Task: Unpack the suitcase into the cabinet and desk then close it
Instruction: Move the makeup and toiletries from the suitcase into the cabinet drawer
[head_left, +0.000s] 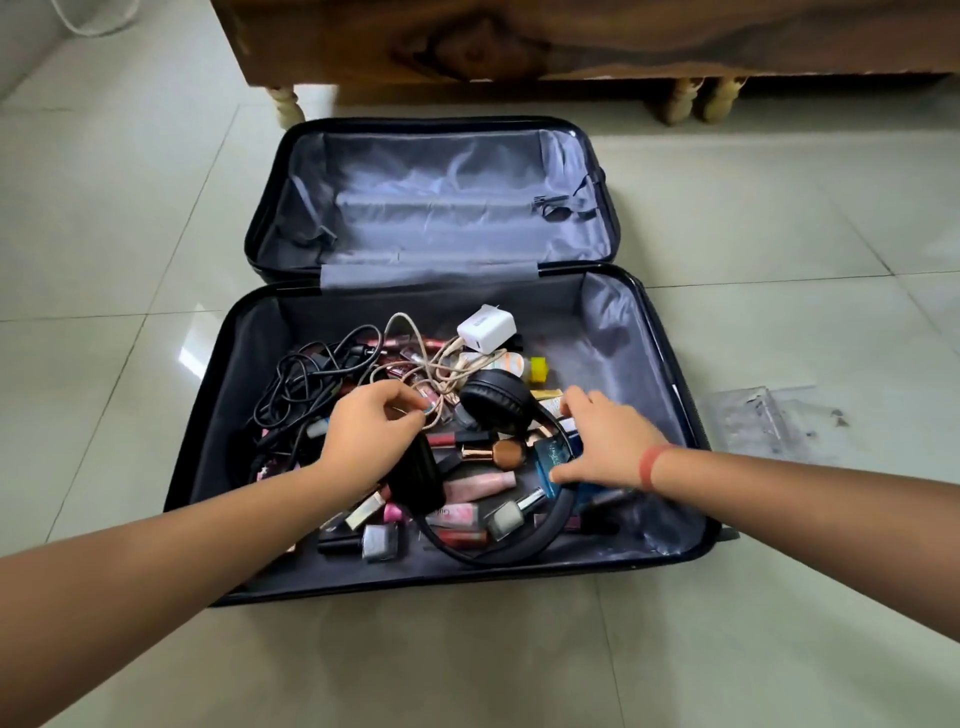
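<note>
Suitcase (613, 332) open on floor (156, 208). Left hand (371, 434) grip pinches cable (441, 382) at 10 o'clock of the clutter, likely untangling it. Right hand (605, 441), grip released, spreads over blue box (553, 457) at 3 o'clock.

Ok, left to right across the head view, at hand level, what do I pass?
Black cable tangle → left hand → black headphones → right hand → clear plastic bag.

Glossy pale tiled floor (156, 218) lies beneath dark wooden furniture (519, 36) on turned legs (284, 106).
</note>
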